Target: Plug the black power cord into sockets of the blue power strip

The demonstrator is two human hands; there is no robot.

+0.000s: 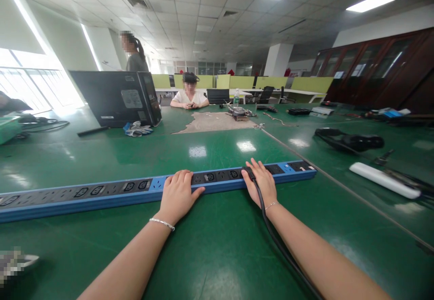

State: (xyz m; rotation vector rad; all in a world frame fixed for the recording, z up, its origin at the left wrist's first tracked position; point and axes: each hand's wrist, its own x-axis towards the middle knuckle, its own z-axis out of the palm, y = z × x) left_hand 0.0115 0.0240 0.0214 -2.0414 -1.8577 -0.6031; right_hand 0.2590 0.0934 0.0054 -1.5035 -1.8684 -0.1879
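A long blue power strip [217, 177] with black sockets lies across the green table in front of me. My left hand [179, 192] is wrapped over the strip near its middle, fingers on the far side and thumb along the near edge. My right hand [260, 182] holds a black plug [248, 172] against the strip's sockets, to the right of my left hand. I cannot see whether the plug is fully seated. From it, a black power cord [271, 234] runs down toward me beneath my right forearm.
A black computer case [115, 99] stands at the back left, with gloves [137, 129] beside it. On the right lie a white bar [384, 180] and a black tool-like object [349, 140]. A person [190, 94] sits across the table; another person [135, 53] is behind the case.
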